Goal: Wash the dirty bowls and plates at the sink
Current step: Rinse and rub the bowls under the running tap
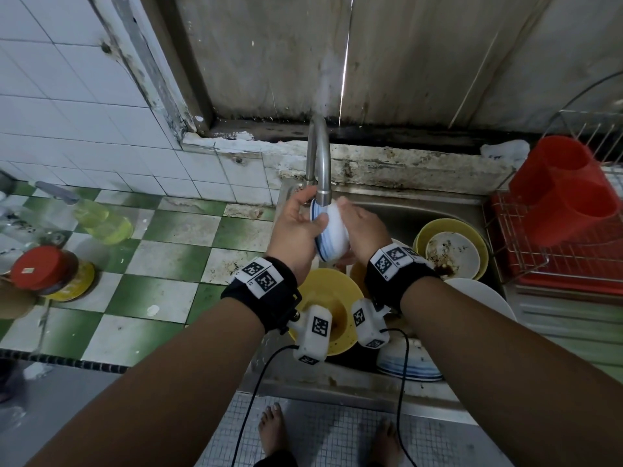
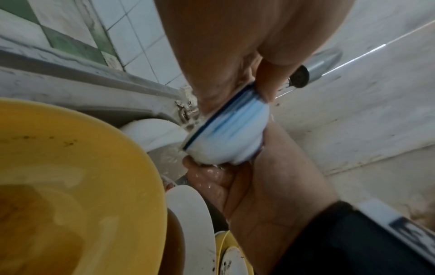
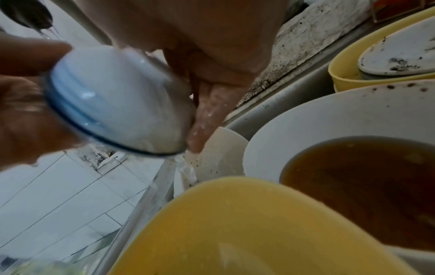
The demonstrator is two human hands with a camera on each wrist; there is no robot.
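Observation:
A small white bowl with blue rim stripes (image 1: 332, 232) is tipped on its side right under the faucet spout (image 1: 323, 193). My left hand (image 1: 301, 217) grips its rim, with the thumb (image 2: 267, 83) on the outer wall. My right hand (image 1: 354, 227) cups the bowl's base, and its wet fingers (image 3: 209, 115) lie along the side of the bowl (image 3: 117, 104). Water runs off the lower rim into the sink. Below, in the sink (image 1: 387, 205), lie a yellow bowl (image 1: 322, 298), a white plate (image 1: 485, 298) and a dirty white bowl (image 1: 453, 254) inside another yellow one.
A blue-striped bowl (image 1: 409, 364) sits at the sink's front. A red dish rack (image 1: 553, 261) with a red cutlery holder (image 1: 563, 190) stands on the right. On the green-checked counter at left are a soap bottle (image 1: 97, 217) and a red-lidded jar (image 1: 43, 271).

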